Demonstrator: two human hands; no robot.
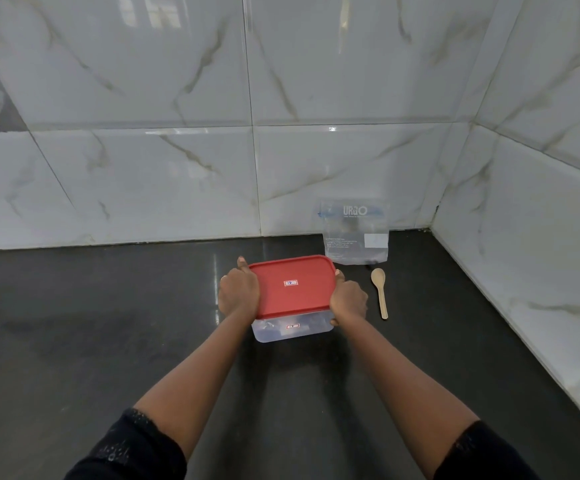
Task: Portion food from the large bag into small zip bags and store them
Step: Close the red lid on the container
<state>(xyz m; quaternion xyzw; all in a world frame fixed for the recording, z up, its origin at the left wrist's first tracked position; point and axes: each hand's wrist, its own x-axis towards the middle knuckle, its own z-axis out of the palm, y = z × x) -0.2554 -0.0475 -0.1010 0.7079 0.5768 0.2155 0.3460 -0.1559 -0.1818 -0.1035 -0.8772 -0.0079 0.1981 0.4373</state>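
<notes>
A clear rectangular plastic box with a flat red snap-on lid sits at the centre of the frame over the dark glossy bench; whether its base touches the bench cannot be told. The left grip, a bare hand, is curled round the lid's left short edge, and the right grip clasps the right short edge. A small red, white and blue sticker marks the lid's middle and a similar one the box's near wall; their writing is too small to read. Right of centre, a clear plastic zip pouch leans on the white marbled wall tiles, printed "URGO" in white, with fine illegible text below. Just right of the box lies a pale wooden spoon, bowl towards the pouch
</notes>
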